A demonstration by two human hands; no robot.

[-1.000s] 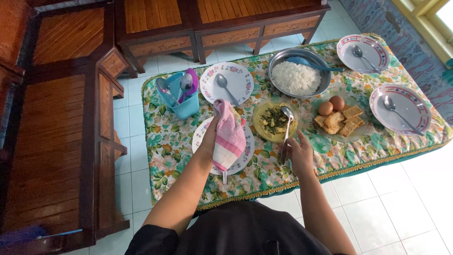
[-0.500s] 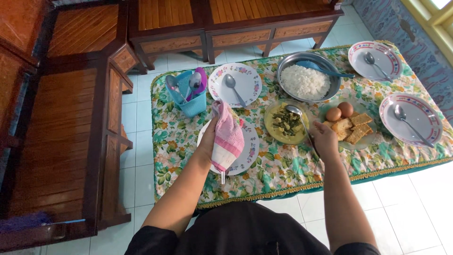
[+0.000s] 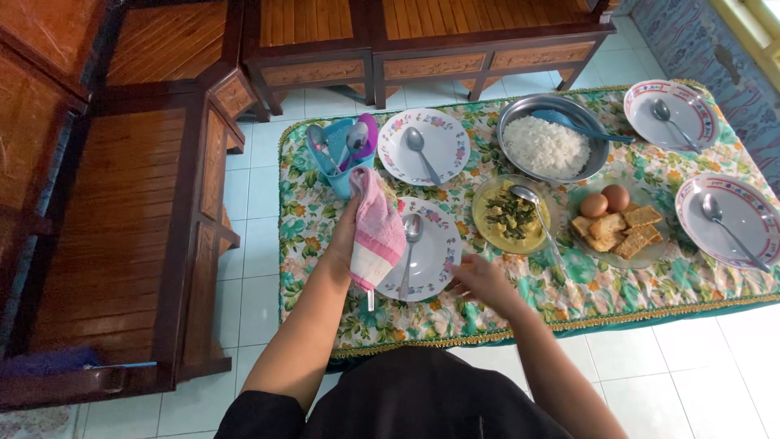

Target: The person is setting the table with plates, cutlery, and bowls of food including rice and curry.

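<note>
My left hand (image 3: 344, 234) holds a pink and white cloth (image 3: 376, 232) over the left part of a floral-rimmed white plate (image 3: 437, 258). A metal spoon (image 3: 409, 246) lies on that plate, just right of the cloth. My right hand (image 3: 481, 281) hovers at the plate's right rim with fingers loosely apart and nothing in it. The plate sits near the front edge of a low table covered by a floral cloth (image 3: 309, 244).
A blue cutlery caddy (image 3: 335, 165), a second plate with a spoon (image 3: 424, 146), a metal bowl of rice (image 3: 552, 146), a glass bowl of greens with a spoon (image 3: 510, 215), a dish of eggs and fried pieces (image 3: 619, 225), two more plates at right (image 3: 731, 215). Wooden benches (image 3: 122, 211) stand left and behind.
My right hand left the spoon in the bowl of greens and came left to the near plate's rim. The cloth shifted left, uncovering the spoon on the plate.
</note>
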